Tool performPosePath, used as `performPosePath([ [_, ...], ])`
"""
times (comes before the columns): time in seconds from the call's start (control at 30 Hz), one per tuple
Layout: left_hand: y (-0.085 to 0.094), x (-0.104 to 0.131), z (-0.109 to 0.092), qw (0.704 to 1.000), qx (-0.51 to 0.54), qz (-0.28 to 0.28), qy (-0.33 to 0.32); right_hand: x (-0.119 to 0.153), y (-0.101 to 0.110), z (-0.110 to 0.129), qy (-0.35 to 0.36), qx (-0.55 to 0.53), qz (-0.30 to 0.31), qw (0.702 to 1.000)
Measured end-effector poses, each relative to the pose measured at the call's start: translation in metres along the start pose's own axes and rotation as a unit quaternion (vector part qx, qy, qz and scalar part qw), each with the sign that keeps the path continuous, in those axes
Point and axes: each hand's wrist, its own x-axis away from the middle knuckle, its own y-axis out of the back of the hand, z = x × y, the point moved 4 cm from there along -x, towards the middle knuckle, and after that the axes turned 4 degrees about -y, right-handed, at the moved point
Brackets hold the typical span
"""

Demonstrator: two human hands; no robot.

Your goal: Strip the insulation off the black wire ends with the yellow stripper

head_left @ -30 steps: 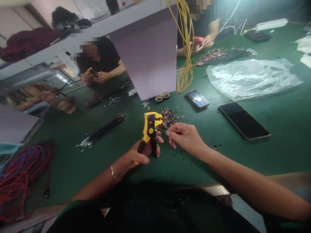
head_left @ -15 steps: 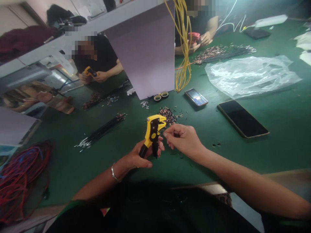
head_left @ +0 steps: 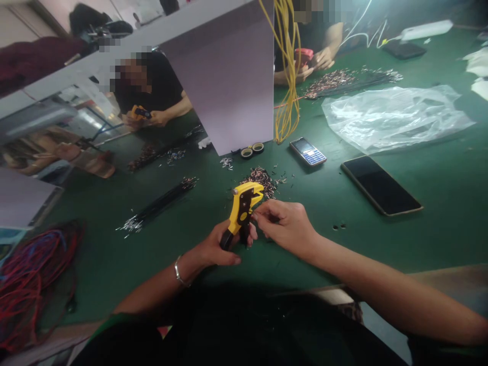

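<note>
Stripper, held over the table near the clippings. Our left hand wraps its handles; our right hand pinches its fingertips together beside the mouth, contents indiscernible. We would best align both steadily.

green tabletop fills most of view, brownish edge on near side. pale upright panel stands on it, under a long white shelf. pale wall upper left. cool glare upper right, left side dimmer.
</note>
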Motion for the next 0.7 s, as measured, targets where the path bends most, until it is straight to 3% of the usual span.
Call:
performPosePath([
  [0.5,0.0036,0.0044,0.0048,1.000,-0.026,0.004,-0.010,0.0036,-0.0005,0.0077,0.023,-0.046,0.025,0.998],
  [0.7,0.0017,0.0025,0.0034,1.000,-0.003,-0.004,-0.006,0.0034,-0.0044,0.0020,-0.003,-0.091,0.016,0.996],
])
